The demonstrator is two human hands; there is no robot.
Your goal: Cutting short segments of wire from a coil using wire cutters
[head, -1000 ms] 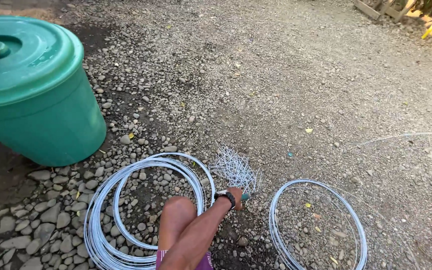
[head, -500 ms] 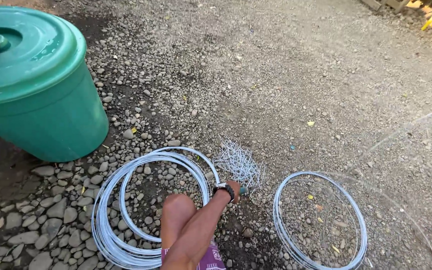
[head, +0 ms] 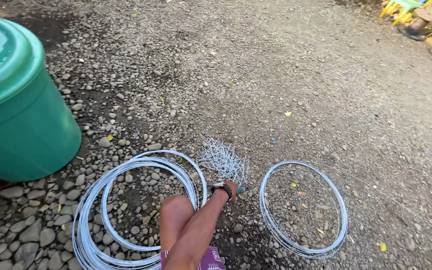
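Gravel and round stones cover the ground [head: 286,75] all through the head view, our only one. We crouch near its lower edge, one knee [head: 175,212] up, and one arm runs across it. Which hand [head: 230,190] this is we cannot tell for sure; we take it for the right. It wears a dark wrist strap and rests at the foot of a pile of short cut wires [head: 223,160]. Something teal [head: 242,190] pokes out beside it, likely a tool handle. The fingers are hidden, so we cannot tell how far they are closed or what they grip. Our other hand is out of sight.

A big wire coil [head: 136,210] lies left of the knee, a smaller coil [head: 303,207] to the right, and a green barrel [head: 18,105] stands at the left edge.

To work well, we judge it best to gather the cut wires as one bundle and keep the loose ends off the coils.

Compared with half a second ago, the hand sits at the same place by the pile; only the view has shifted a little.
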